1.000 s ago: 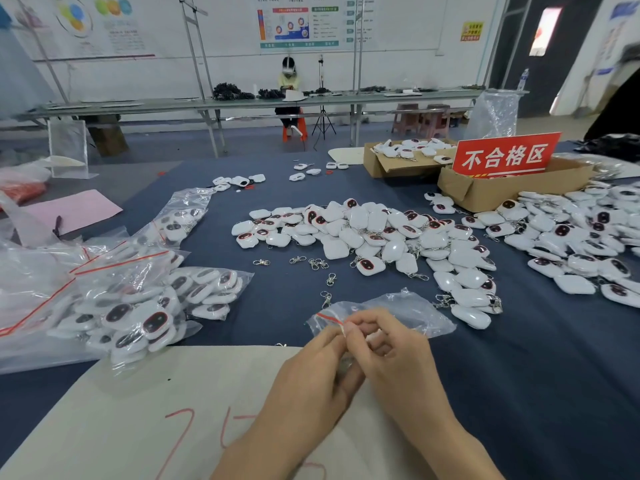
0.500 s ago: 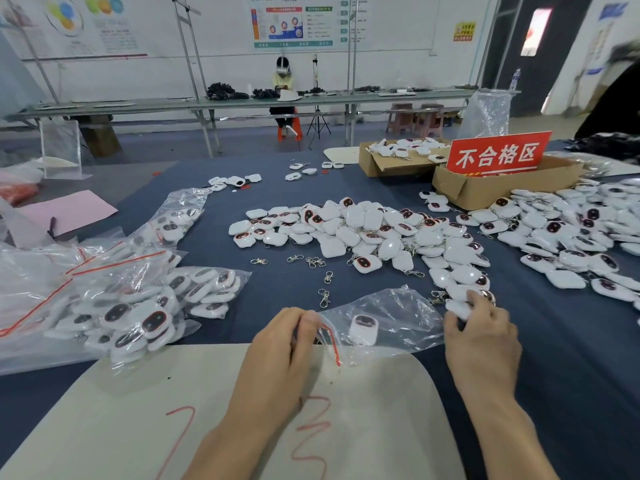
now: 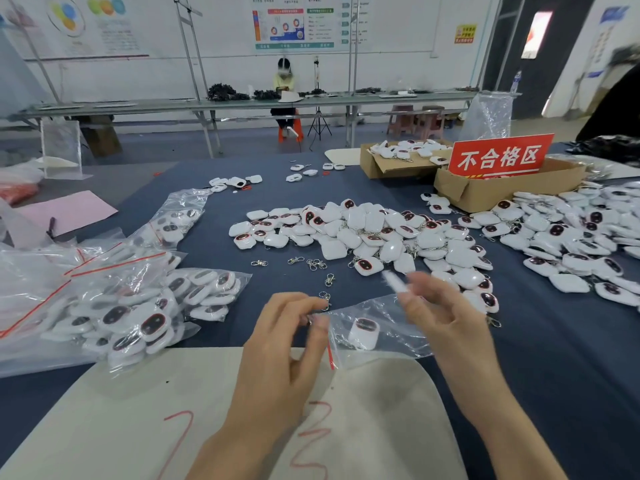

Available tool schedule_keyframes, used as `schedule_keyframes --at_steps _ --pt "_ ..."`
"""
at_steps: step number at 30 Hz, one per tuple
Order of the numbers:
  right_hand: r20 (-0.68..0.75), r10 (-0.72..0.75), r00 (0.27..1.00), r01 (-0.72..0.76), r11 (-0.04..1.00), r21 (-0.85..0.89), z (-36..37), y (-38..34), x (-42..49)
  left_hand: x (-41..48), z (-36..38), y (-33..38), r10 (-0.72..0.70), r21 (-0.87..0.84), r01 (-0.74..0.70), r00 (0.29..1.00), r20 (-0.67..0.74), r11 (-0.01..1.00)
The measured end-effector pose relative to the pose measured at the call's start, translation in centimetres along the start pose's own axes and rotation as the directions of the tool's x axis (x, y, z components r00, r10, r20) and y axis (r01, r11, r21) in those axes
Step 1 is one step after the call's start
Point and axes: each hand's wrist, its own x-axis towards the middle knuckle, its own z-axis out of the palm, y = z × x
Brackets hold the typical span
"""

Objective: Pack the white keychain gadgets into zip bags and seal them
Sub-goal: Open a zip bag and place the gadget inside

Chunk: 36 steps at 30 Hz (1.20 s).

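Zip bag [image 3: 391, 341] holding one gadget [image 3: 363, 333] rested on the bench [image 3: 554, 375], left hand's [image 3: 280, 348] fingers [image 3: 312, 321] pinching its mouth, right hand's [image 3: 446, 323] fingers gripping another, blurred gadget [image 3: 393, 282].

Blue-covered table [image 3: 554, 375], loose gadgets [image 3: 363, 233], filled bags [image 3: 131, 306], boxes [image 3: 502, 192]
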Motion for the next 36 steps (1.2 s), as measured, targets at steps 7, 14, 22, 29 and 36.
schedule_keyframes --at_steps 7,14,22,29,36 --pt "0.278 -0.008 0.961 -0.022 0.994 0.106 3.4 0.8 -1.5 -0.2 0.7 0.7 0.086 0.073 -0.098 0.985 0.152 0.993" --pt "0.314 0.020 0.949 -0.061 0.991 0.123 4.1 0.6 -1.7 0.4 1.0 1.6 -0.444 -0.468 0.493 0.869 0.219 0.734" --pt "0.353 0.040 0.935 -0.094 0.986 0.138 4.1 0.4 -2.0 0.5 0.9 1.7 -0.441 -0.526 0.524 0.851 0.287 0.670" --pt "0.347 0.080 0.935 -0.140 0.979 0.150 4.2 0.8 -1.9 0.4 1.0 1.6 -0.435 -0.516 0.528 0.849 0.301 0.675" --pt "0.271 0.103 0.957 -0.144 0.980 0.135 4.3 0.6 -1.9 0.2 1.3 1.3 -0.381 -0.507 0.482 0.876 0.296 0.714"
